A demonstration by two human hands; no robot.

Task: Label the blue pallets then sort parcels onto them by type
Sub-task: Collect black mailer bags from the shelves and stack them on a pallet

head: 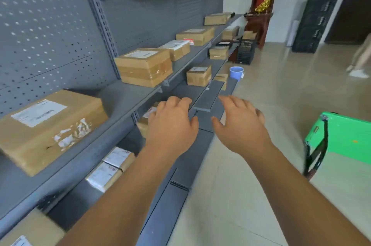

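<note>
While both arms reach mid-frame, left hand (172, 125) and right hand (241, 123) hover empty, fingers loosely spread; cardboard parcels (143, 66) line grey shelves (112, 103) at left, one seemingly under the left hand.

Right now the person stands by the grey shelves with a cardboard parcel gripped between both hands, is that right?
Not quite. The head view shows the left hand and right hand held out by the grey shelves, but both hold nothing, fingers loosely spread. The cardboard parcels, such as the nearest parcel, lie on the shelves.
</note>
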